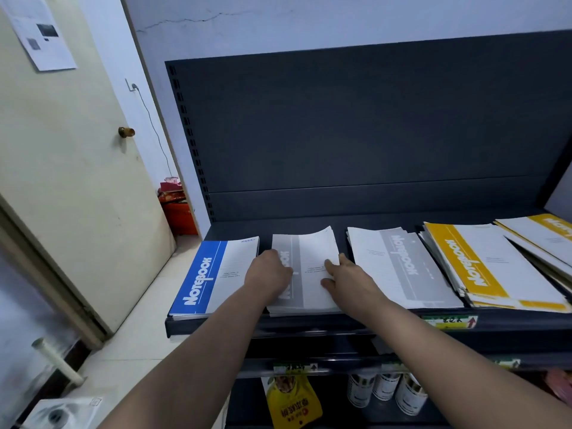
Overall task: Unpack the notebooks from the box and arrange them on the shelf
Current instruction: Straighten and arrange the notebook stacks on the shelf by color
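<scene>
A dark shelf (309, 325) carries rows of notebooks lying flat. A grey notebook stack (312, 252) lies second from the left. My left hand (269, 275) rests on its left part, fingers curled over the cover. My right hand (349, 278) lies on its right edge, fingers spread and pressing down. A blue notebook stack (210, 277) sits at the far left. A second grey stack (399, 264) and yellow stacks (483, 267) lie to the right. No box is in view.
The shelf's dark back panel (356, 134) rises behind. Below hang a yellow packet (292, 400) and cans (387, 391). A door (68, 165) stands at the left, with red items (176, 209) on the floor behind the shelf.
</scene>
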Demonstrator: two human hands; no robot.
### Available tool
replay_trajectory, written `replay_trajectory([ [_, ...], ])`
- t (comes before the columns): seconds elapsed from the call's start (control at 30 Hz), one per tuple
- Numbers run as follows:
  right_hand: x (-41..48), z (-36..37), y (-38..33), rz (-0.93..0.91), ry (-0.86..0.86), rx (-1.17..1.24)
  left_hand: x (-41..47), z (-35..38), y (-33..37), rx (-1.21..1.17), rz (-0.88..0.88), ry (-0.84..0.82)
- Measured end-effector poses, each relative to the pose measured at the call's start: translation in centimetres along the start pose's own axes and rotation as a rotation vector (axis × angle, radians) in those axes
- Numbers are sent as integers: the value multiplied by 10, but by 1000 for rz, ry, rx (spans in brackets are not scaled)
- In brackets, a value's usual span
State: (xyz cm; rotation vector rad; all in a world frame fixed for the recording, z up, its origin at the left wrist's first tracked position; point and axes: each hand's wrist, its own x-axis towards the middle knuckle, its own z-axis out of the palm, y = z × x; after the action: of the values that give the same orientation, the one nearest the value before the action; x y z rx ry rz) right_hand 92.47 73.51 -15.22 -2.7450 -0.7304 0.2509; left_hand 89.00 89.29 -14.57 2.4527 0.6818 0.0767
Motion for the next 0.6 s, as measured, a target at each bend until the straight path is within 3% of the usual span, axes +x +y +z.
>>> replay_trajectory([
  [0.17,3,-12,-3,9,79,47,-4,-4,12,28,48,78],
  [0.3,3,-32,21,0,248,-17,-8,-9,43,-87,250,181],
  [0.43,-12,-51,72,88,294,-272,-6,9,83,-283,361,88],
  [0.5,-21,-60,95,129,276,-346,-10,24,103,-361,316,-42],
  [0.6,-27,-71,125,122,244,-397,-14,47,126,-235,196,-194],
])
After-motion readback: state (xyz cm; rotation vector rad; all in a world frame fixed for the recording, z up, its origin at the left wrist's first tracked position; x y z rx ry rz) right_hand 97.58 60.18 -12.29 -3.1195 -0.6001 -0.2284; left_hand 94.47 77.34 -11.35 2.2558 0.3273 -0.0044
